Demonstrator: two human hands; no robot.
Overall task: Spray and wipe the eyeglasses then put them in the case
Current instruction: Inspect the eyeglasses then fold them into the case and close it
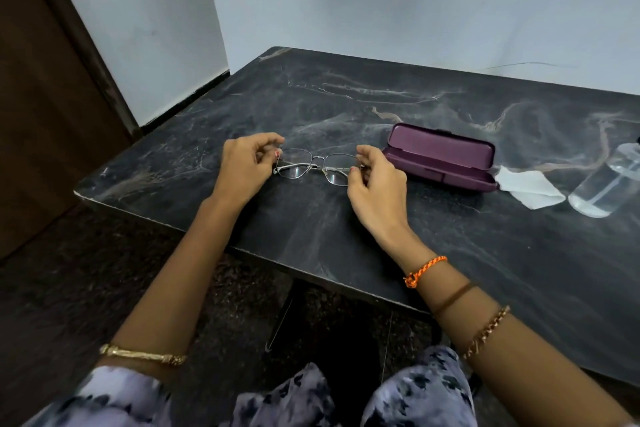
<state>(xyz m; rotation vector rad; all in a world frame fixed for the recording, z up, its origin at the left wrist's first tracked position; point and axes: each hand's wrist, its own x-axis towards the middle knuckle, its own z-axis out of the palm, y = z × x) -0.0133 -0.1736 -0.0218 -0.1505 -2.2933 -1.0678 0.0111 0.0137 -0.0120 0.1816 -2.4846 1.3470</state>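
Thin metal-framed eyeglasses (317, 166) sit just above the dark marble table (311, 225), held at both ends. My left hand (244, 166) pinches the left end of the frame, and my right hand (375, 180) pinches the right end. The temples look folded behind the lenses. A purple eyeglass case (441, 158) lies open just to the right of my right hand, lid up. Beyond it lies a white wiping cloth (526, 185), then a clear spray bottle (604, 184) on its side.
The table's front edge runs diagonally below my forearms, with dark floor beneath. A pale wall stands behind the table and a brown door at the left.
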